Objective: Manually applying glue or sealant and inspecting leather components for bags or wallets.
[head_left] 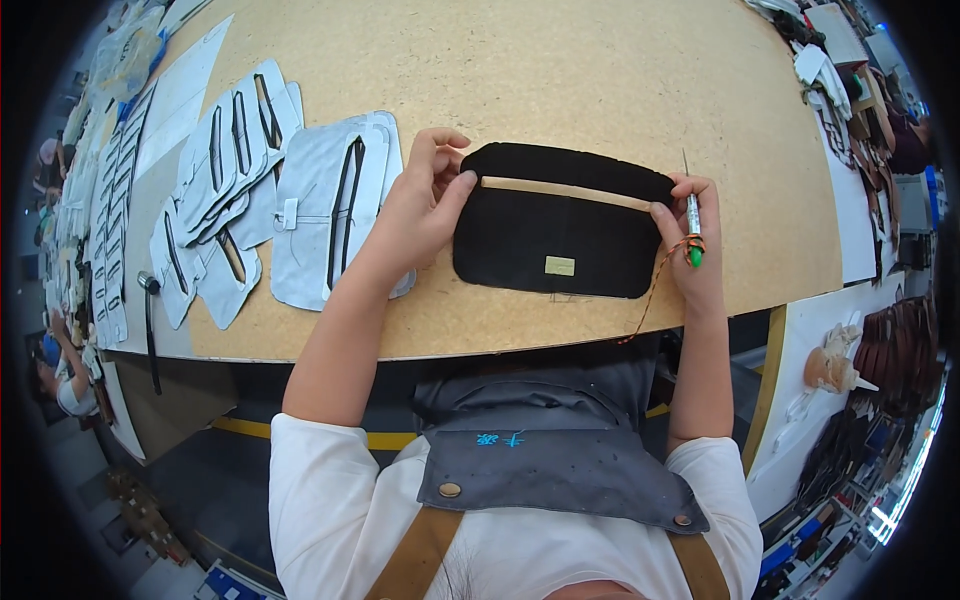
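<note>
A flat black panel with rounded lower corners [530,230] was held between the two hands over the tan, speckled desk [480,80], near the edge closest to the person; whether its underside touched the surface could not be told. A long, narrow tan band [565,192] ran across the panel's upper part, and a small pale-yellow rectangular label [560,266] sat low on its face, any print on it too small to make out.

The left hand [437,180] gripped the panel's upper left corner, its thumb at the edge. The right hand [709,232] pinched the panel's upper right edge and also held a slim silvery tool with a green end and a thin pointed tip [693,215], which stood just right of the panel, tip pointing away from the person. A twisted orange-and-black cord [652,300] hung from beside the tool, passing the panel's lower right corner.

Left of the panel lay pale-grey flat pieces with dark-edged slots [215,190], overlapping in a fan, and nearer to it a pale-grey stack [375,190] bearing a small white tag [290,213]. Below the panel, the person's dark-grey apron [560,475] carried bright-blue characters [500,439].
</note>
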Available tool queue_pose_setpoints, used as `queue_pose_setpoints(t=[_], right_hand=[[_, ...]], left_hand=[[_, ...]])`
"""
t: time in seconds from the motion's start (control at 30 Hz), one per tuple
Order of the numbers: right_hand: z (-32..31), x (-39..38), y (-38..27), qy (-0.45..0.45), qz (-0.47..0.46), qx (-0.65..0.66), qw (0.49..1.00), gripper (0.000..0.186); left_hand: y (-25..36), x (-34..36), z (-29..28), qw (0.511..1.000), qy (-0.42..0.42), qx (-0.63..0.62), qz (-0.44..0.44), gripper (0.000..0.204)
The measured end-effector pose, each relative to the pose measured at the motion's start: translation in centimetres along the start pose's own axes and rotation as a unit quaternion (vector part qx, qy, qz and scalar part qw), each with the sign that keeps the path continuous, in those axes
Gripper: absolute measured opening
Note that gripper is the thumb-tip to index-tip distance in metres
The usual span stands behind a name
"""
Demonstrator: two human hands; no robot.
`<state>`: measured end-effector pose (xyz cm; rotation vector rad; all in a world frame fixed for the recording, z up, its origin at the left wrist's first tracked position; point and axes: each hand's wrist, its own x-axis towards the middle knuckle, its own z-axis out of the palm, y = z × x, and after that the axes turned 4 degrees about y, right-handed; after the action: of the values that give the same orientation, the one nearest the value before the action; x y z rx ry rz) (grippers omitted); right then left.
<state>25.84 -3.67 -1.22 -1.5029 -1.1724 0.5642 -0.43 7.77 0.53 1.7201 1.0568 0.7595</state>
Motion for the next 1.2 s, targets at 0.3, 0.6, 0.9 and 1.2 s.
queue_pose_setpoints(t=[0.3, 0.6, 0.9, 1.2], right_hand=[[0.0, 0.0, -0.2, 0.007, 0.017, 0.017, 1.0, 0.022], [0.5, 0.2, 0.2, 0.061, 0.002, -0.028, 0.998, 0.014], [0.4, 0.4, -0.5, 0.066, 0.028, -0.046, 0.996, 0.012], [0.4, 0.6, -0.8, 0.053, 0.038, -0.083, 0.994, 0.012]], left_hand=[[-0.4, 0.1, 0.2, 1.0, -0.013, -0.014, -0.018, 0.027], [-1.1, 0.2, 0.4, 1.0, 0.008, -0.007, -0.017, 0.027], [-1.1, 0.4, 0.5, 0.999, 0.022, 0.038, -0.002, 0.026], [-1.4, 0.6, 0.7, 0.994, 0.043, 0.086, 0.043, 0.022]])
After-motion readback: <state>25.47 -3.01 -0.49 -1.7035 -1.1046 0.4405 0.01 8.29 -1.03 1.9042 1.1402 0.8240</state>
